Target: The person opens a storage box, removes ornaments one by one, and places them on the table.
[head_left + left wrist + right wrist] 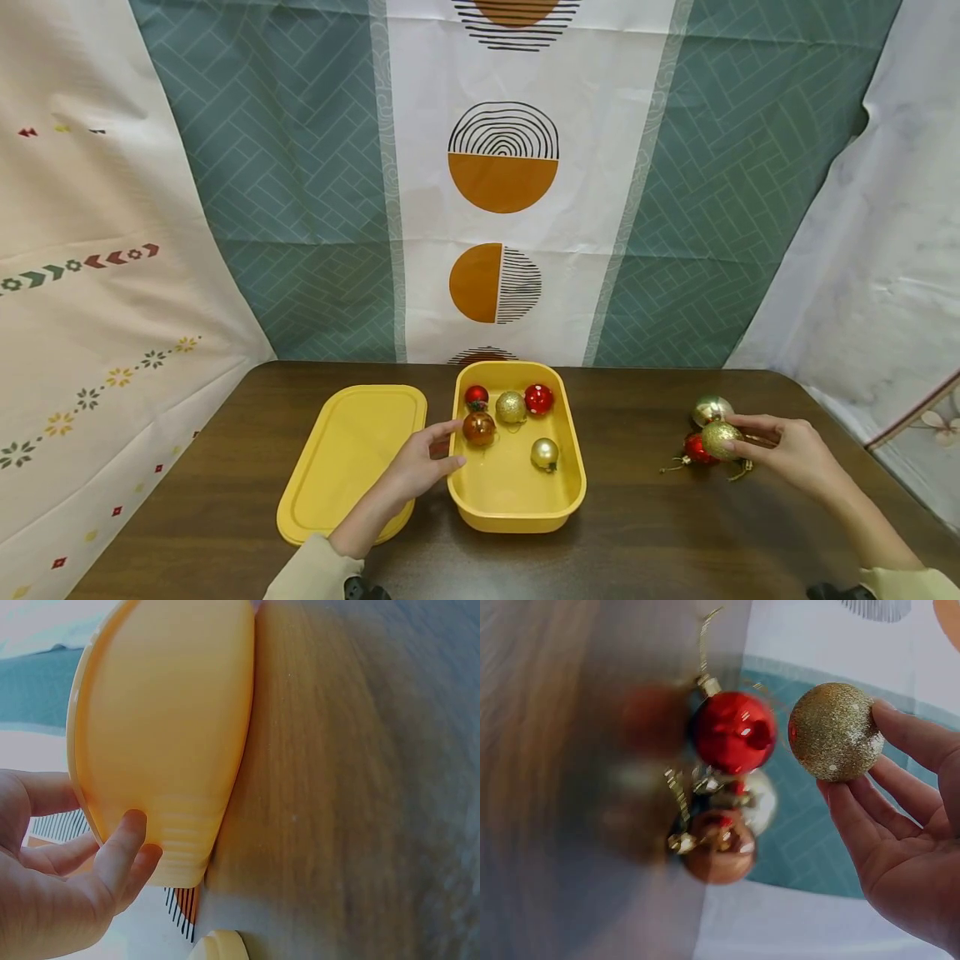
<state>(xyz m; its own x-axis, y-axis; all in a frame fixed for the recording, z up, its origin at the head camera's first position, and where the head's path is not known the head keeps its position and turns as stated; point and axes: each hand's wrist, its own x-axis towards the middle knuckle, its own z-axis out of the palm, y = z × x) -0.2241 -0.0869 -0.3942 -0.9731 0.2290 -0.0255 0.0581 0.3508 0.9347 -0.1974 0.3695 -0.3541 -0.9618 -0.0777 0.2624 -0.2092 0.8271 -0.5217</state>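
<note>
My right hand (798,450) pinches a gold glitter bauble (836,733) between thumb and fingers, above a small group of baubles on the right of the table. In that group are a shiny red bauble (735,733), a copper bauble (720,851) and a pale gold bauble (711,409). At the middle stands a yellow plastic box (517,523), and my left hand (417,463) holds its left rim, fingertips against the outer wall. Inside lie several baubles, among them an amber one (478,428), a glittery gold one (511,407) and a spotted red one (538,399).
A flat yellow lid (352,467) lies on the brown table (622,500), left of the box and partly under my left forearm. Patterned cloth (502,292) hangs behind the table's back edge and along both sides.
</note>
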